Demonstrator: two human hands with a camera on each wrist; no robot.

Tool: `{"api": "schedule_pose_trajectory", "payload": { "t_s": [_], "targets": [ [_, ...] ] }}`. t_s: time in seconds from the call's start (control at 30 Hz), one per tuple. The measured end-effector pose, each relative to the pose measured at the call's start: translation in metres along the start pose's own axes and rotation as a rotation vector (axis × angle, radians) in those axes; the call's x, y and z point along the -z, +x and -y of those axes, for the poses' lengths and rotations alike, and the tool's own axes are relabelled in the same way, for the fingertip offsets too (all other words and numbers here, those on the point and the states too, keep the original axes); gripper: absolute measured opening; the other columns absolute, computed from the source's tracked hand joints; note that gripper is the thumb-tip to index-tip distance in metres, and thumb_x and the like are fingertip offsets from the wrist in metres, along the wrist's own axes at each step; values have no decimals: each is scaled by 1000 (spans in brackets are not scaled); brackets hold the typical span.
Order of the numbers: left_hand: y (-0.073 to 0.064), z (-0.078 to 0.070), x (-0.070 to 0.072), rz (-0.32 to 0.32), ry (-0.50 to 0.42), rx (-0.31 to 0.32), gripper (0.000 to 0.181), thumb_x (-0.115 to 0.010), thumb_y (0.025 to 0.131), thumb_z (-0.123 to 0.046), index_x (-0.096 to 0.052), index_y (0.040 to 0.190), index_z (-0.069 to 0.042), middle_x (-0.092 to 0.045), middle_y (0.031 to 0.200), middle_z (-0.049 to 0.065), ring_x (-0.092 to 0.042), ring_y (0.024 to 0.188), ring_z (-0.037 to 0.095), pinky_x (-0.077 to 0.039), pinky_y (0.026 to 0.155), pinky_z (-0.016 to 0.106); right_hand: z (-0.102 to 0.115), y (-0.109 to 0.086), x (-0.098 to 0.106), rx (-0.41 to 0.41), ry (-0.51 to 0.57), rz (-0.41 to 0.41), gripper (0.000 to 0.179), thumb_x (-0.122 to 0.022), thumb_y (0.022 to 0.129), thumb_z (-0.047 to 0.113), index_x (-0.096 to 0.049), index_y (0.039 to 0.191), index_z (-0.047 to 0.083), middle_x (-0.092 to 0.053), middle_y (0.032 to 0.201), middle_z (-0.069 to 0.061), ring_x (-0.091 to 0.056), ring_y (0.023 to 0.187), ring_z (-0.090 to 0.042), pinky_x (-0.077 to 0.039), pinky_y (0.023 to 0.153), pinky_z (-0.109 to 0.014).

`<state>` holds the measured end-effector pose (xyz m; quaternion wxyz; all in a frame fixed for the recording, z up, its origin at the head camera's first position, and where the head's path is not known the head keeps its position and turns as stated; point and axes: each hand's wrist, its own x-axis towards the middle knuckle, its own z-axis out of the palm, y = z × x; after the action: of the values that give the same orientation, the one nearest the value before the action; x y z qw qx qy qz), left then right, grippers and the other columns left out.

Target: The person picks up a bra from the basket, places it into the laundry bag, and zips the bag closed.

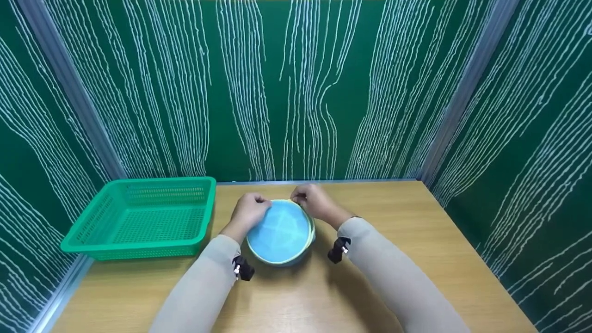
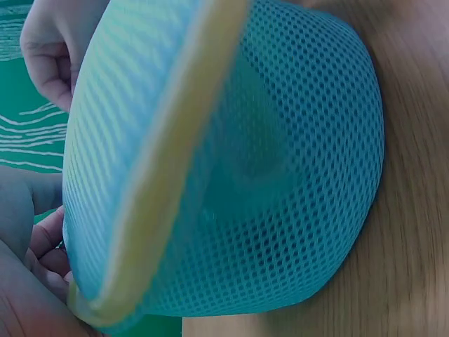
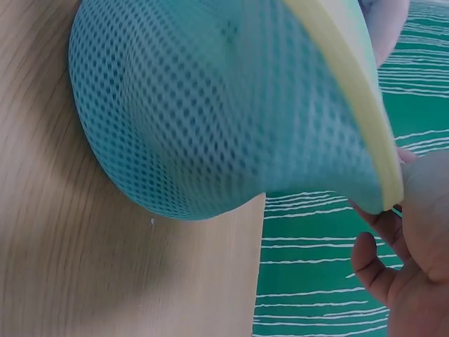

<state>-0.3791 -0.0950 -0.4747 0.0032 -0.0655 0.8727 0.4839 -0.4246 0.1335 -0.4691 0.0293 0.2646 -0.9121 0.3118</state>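
Note:
A round blue mesh bag (image 1: 280,231) with a yellow edge band stands on the table in front of me. Its flat top faces up in the head view, and its honeycomb side wall (image 2: 309,140) bulges down to the wood in the left wrist view. My left hand (image 1: 249,212) pinches the far left part of the rim. At the far right part, my right hand (image 1: 314,201) holds the yellow band (image 3: 354,98) between thumb and fingers. The exact spot gripped there is partly hidden behind the fingers.
A green plastic basket (image 1: 138,249) with slotted walls stands on the left of the wooden table (image 1: 397,259). Green panels (image 1: 296,92) with white wavy lines close off the back and both sides, with grey posts at the corners.

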Motion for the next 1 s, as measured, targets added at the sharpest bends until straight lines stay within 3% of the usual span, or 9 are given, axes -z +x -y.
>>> {"api": "schedule_pose_trajectory", "payload": {
  "t_s": [0.2,0.43,0.57,0.77,1.0],
  "targets": [
    [1,2,1,-9,-22,16,23,-67,115,-29,-81,122,-12,-76,127,10,-70,118,28,-60,109,49,-2,-1,1,-29,5,-19,17,-71,111,3,-86,109,12,-84,109,-6,-78,103,-21,-68,96,-41],
    [4,3,0,-22,-33,13,24,-68,114,-29,-80,123,-10,-77,128,11,-70,120,29,-59,111,49,-1,-3,-1,-4,-61,-67,13,-73,110,6,-86,107,11,-85,110,-6,-81,106,-22,-69,95,-42],
    [4,3,0,-19,-41,25,26,-66,115,-28,-78,127,-9,-75,131,12,-70,123,30,-59,114,50,1,-1,-3,-55,-45,-63,14,-72,112,8,-85,109,12,-84,111,-5,-79,106,-21,-69,95,-41],
    [3,-3,-3,14,-10,-18,33,-61,118,-30,-76,139,-10,-75,141,13,-69,135,32,-56,120,53,3,1,-6,-74,-30,-68,15,-71,112,8,-85,112,12,-84,113,-6,-78,108,-22,-68,96,-39],
    [4,-13,-8,37,61,-83,31,-62,118,-32,-79,136,-13,-78,136,10,-72,127,29,-59,117,52,7,4,-10,-50,-17,-80,15,-71,112,8,-86,116,6,-85,115,-9,-80,110,-25,-68,96,-41]
  ]
}}
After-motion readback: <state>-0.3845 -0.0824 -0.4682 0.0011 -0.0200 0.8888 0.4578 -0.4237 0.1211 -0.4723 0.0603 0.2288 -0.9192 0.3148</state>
